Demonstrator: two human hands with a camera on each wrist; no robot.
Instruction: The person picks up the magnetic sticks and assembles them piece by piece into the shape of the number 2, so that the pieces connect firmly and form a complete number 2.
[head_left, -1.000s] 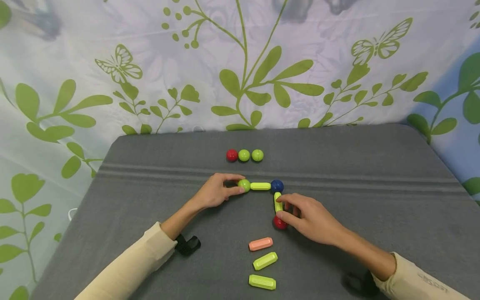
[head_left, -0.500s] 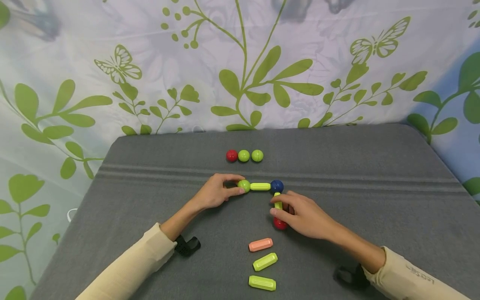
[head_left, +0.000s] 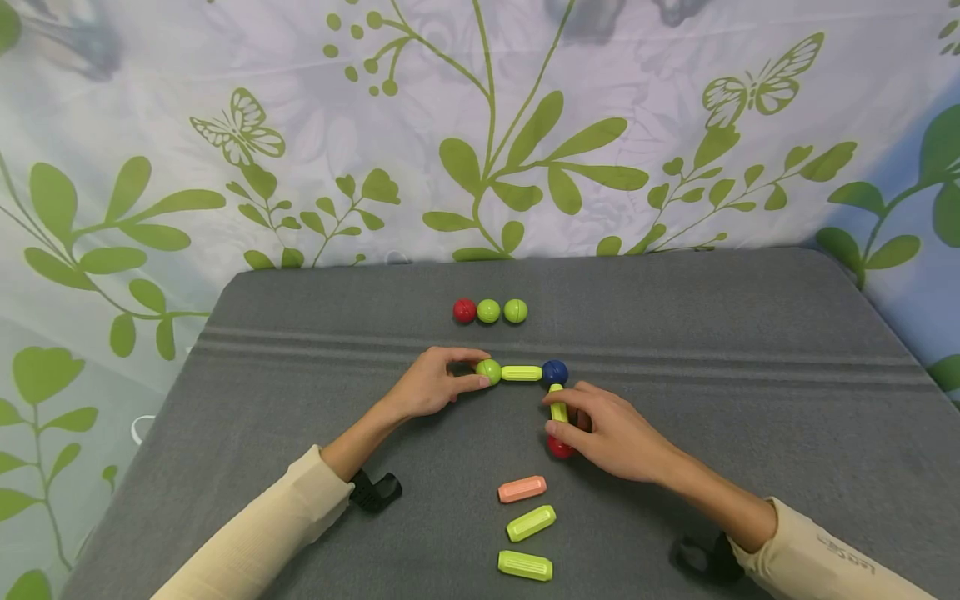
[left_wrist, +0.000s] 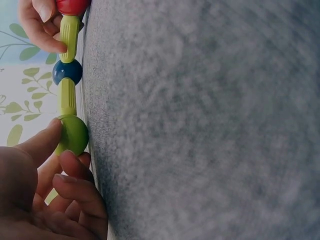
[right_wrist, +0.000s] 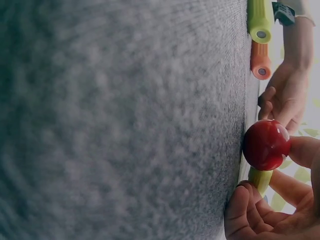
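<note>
My left hand (head_left: pixel 432 383) pinches a light green ball (head_left: pixel 489 372) between thumb and fingertips at the left end of a chain of toy building pieces. From that ball a yellow-green rod (head_left: pixel 521 373) runs right to a blue ball (head_left: pixel 555 372). A second yellow-green rod (head_left: pixel 557 411) goes from the blue ball toward me and ends at a red ball (right_wrist: pixel 266 145). My right hand (head_left: pixel 615 429) has its fingers curled about this second rod. Its thumb lies at the red ball, partly covering it in the head view.
Behind the chain sit a red ball (head_left: pixel 465 311) and two green balls (head_left: pixel 488 311) in a row. Nearer me lie a coral rod (head_left: pixel 522 489) and two yellow-green rods (head_left: pixel 531 523), with grey discs in the visible ends. A leaf-printed cloth (head_left: pixel 315 125) hangs behind the grey table (head_left: pixel 315 308).
My right hand has shifted slightly left over the second rod, its thumb and index finger reaching further across it. My left hand and the loose pieces have stayed put.
</note>
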